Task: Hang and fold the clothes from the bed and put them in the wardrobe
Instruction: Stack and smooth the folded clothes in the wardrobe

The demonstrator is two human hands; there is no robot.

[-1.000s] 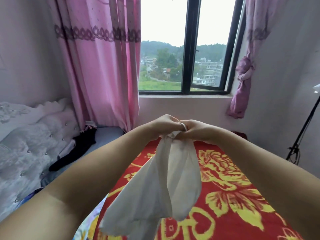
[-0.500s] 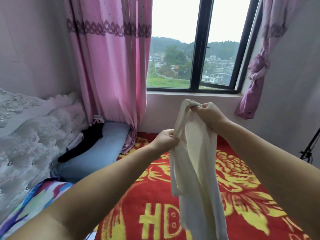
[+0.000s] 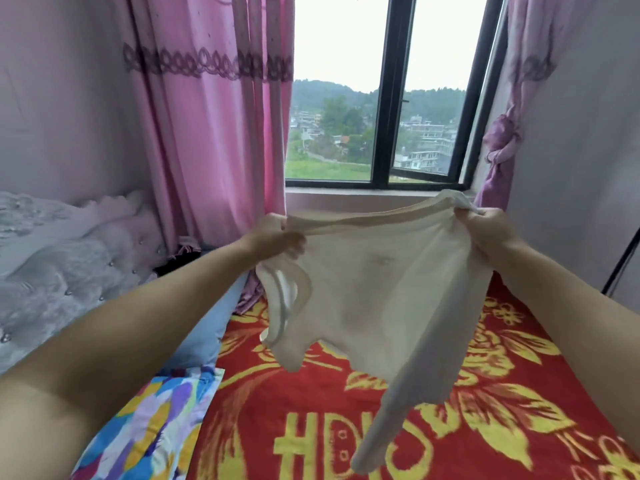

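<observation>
While both arms were stretched forward, a cream long-sleeved top (image 3: 388, 282) was held spread in the air above the bed (image 3: 311, 427). One upper edge of the garment was gripped by the left hand (image 3: 277, 237), fingers curled round bunched fabric; the opposite edge was gripped likewise by the right hand (image 3: 485, 230). Between the two hands the cloth was drawn nearly taut. A sleeve was seen hanging down at lower right, its end just over the red blanket with yellow flowers (image 3: 485, 410), whether touching it could not be told. A second sleeve opening was noted below the left hand. At left, a blue pillow (image 3: 204, 337) and a multicoloured cloth (image 3: 152, 420) were recorded beside the blanket, with a dark garment (image 3: 173, 268) partly hidden behind the left forearm. A grey tufted headboard (image 3: 59, 265) was noted at far left. Pink curtains (image 3: 214, 116) were seen flanking a dark-framed window (image 3: 384, 98).
</observation>
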